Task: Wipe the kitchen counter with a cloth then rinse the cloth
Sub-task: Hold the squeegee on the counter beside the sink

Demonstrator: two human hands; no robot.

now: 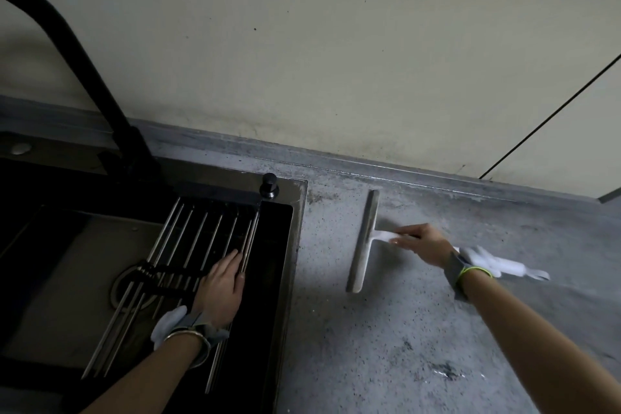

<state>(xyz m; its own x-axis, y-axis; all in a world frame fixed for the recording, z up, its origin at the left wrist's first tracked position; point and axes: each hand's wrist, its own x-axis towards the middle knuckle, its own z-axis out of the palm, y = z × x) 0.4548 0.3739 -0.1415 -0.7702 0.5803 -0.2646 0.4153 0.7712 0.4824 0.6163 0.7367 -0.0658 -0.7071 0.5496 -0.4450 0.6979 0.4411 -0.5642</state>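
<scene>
A squeegee (364,242) with a grey blade and a white handle lies on the speckled grey kitchen counter (386,339), just right of the sink. My right hand (425,244) grips its handle, with the blade pointing toward the sink. My left hand (220,286) rests flat, fingers straight, on the metal rods of a roll-up rack (188,239) laid across the sink. No cloth is in view. Grey bands with white fabric sit on both wrists.
The dark sink (297,239) fills the left side, with a black faucet (100,84) arching over it and a black knob (268,183) at its back corner. A dark smudge (443,370) marks the counter near me. The wall rises close behind.
</scene>
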